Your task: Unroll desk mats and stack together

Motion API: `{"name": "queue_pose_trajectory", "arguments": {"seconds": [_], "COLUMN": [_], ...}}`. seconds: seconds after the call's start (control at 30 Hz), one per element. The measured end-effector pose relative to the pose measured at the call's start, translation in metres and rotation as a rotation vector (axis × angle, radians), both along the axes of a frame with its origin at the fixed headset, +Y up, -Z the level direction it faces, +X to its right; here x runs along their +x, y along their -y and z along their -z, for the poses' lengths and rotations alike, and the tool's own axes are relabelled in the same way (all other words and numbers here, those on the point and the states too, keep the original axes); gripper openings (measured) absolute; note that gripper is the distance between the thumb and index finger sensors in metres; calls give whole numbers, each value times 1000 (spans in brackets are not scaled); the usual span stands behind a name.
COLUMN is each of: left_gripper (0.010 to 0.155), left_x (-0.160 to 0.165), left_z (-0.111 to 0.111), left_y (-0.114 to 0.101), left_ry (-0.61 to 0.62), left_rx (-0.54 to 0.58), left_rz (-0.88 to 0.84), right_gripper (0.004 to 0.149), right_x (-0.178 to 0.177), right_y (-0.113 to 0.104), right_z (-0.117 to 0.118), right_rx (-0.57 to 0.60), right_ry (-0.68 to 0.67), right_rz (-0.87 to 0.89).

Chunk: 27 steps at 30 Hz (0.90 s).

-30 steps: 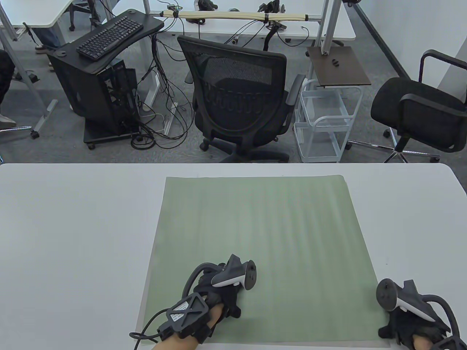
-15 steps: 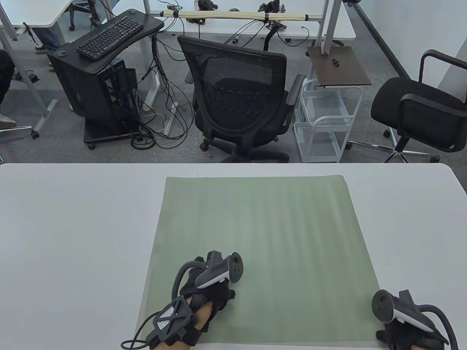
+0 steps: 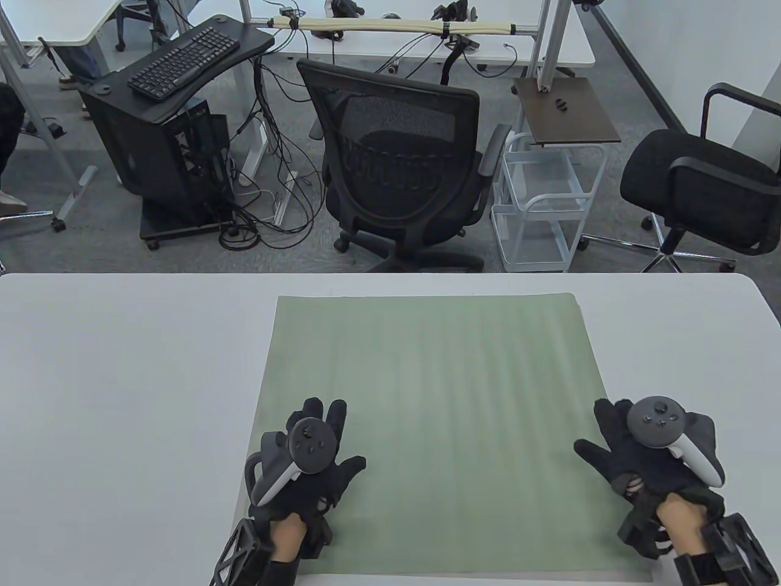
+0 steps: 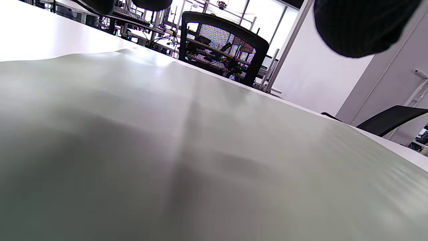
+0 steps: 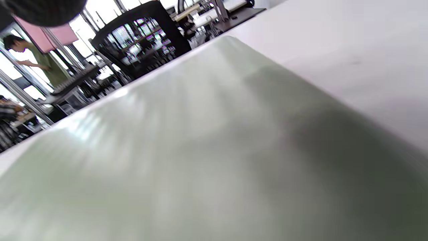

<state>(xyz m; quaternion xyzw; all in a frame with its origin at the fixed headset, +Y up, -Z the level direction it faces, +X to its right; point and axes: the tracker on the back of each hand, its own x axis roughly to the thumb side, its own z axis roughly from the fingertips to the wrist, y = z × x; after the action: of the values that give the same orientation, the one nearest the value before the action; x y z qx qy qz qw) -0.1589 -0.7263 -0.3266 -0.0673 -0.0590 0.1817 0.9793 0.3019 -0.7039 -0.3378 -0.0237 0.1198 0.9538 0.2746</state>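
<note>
A pale green desk mat (image 3: 439,397) lies unrolled and flat on the white table (image 3: 122,397), with faint ripples across it. My left hand (image 3: 323,439) lies palm down with fingers spread on the mat's near left part. My right hand (image 3: 616,433) lies palm down with fingers spread over the mat's near right edge. Neither hand holds anything. The left wrist view shows the mat (image 4: 200,150) close up with a gloved fingertip (image 4: 361,23) at the top. In the right wrist view the mat (image 5: 200,150) fills most of the frame beside the bare table (image 5: 351,60).
Beyond the table's far edge stand a black mesh chair (image 3: 396,165), a white wire trolley (image 3: 543,201), another black chair (image 3: 701,177) and a stand with a keyboard (image 3: 183,61). A person (image 5: 36,57) shows far off in the right wrist view.
Both hands have turned palm down and spread flat on the mat. The left hand shifted left toward the mat's left edge; the right hand moved forward from the near right corner.
</note>
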Motion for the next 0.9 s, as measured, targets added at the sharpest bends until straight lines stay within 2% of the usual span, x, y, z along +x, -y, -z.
{"name": "queue_pose_trajectory", "arguments": {"seconds": [0.07, 0.17, 0.27, 0.4, 0.53, 0.73, 0.9], "left_gripper": [86, 87, 87, 87, 87, 87, 87], "left_x": [-1, -4, -3, 0, 4, 15, 19], "left_z": [-2, -6, -10, -17, -20, -20, -19], "left_y": [0, -1, -1, 1, -1, 1, 4], "left_ry": [7, 6, 14, 31, 43, 61, 70], "left_rx": [24, 43, 53, 54, 65, 61, 40], "left_rz": [4, 27, 34, 91, 100, 147, 168], "right_gripper": [93, 95, 95, 94, 93, 93, 93], "right_x": [-33, -91, -131, -161, -163, -144, -135], "right_y": [5, 18, 27, 36, 43, 50, 44], "right_z": [0, -9, -19, -28, -33, -31, -34], "right_rx": [47, 55, 89, 232, 270, 221, 222], "right_ry": [-46, -125, -165, -149, -179, -145, -138], "right_rz": [31, 26, -37, -139, -301, -294, -289]}}
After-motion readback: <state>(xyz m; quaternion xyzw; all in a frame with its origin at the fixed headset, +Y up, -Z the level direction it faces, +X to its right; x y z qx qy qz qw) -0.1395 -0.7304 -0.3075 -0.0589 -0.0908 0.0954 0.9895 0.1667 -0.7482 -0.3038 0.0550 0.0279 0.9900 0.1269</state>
